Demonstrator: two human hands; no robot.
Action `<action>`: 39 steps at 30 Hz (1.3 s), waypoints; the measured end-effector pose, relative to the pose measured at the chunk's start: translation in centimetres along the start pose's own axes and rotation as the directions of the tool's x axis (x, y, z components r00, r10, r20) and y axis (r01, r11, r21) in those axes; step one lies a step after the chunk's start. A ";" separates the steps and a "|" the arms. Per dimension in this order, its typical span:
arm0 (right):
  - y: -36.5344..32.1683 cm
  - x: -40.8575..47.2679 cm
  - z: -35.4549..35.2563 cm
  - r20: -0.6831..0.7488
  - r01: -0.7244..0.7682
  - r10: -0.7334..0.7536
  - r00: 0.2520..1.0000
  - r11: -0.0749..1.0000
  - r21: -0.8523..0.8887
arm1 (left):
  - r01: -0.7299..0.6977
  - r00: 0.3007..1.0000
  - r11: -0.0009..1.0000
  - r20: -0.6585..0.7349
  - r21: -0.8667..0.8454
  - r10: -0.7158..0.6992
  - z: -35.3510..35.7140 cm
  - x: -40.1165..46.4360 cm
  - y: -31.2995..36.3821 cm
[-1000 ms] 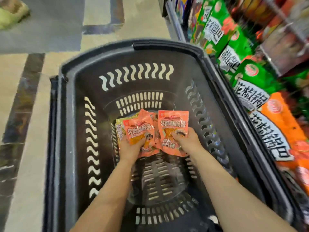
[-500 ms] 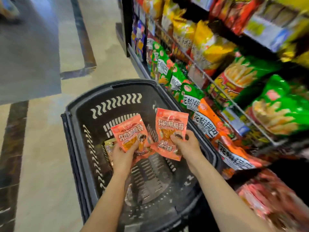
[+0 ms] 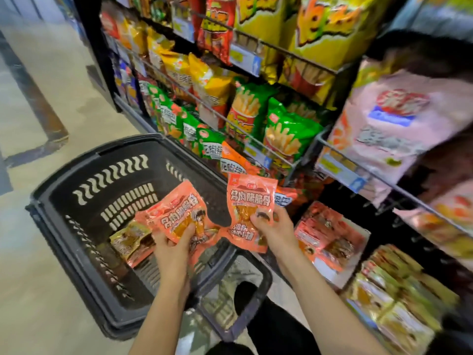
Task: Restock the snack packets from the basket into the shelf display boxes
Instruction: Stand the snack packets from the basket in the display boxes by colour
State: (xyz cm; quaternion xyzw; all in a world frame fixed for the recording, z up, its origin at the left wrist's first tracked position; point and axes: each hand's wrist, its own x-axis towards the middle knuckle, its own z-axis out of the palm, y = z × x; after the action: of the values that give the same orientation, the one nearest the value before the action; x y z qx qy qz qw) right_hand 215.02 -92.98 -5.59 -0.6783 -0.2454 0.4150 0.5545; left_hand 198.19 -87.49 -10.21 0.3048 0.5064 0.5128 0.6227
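- Our left hand grips a small stack of orange snack packets, thumb on the printed face and fingers curled beneath; we judge this hold keeps several packets fanned together for one carry.
- Our right hand pinches a single orange packet at its lower edge, thumb in front. It is held upright with the label toward us, probably so that the print can be matched to the shelf stock.
- The dark basket stands on the floor just beside the shelving. The left-hand stack hangs over its interior, whereas the right-hand packet has crossed the near rim toward the shelf.
- At least one brownish packet lies on the basket floor, so we judge the restocking unfinished.
- A display box of similar orange packets sits on the low shelf, near the right hand. We take it as the likely destination, though blur prevents us from confirming that the print is identical.
- Green and orange bags line the shelf edge behind the basket; larger chip bags stand above them.
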 end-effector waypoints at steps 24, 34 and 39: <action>9.2 -1.0 -24.1 -0.463 -0.311 0.252 0.850 0.949 -0.053 | 0.097 0.919 0.990 0.372 0.107 -0.130 16.2 -7.2 -11.1; 15.3 3.8 -27.7 -0.609 -0.418 0.288 0.739 0.905 -0.079 | 0.137 0.857 0.969 0.465 0.208 -0.221 20.9 -5.2 -20.2; 18.1 7.3 -27.4 -0.638 -0.575 0.365 0.678 0.804 -0.151 | 0.147 0.872 0.950 0.418 0.274 -0.255 21.2 -2.8 -24.5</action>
State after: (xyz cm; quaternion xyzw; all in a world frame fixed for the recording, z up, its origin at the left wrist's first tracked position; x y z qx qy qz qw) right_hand 239.52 -107.05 -23.91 -0.8962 0.0536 0.2696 0.3483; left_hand 226.35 -94.28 -24.97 0.4312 0.4351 0.2974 0.7324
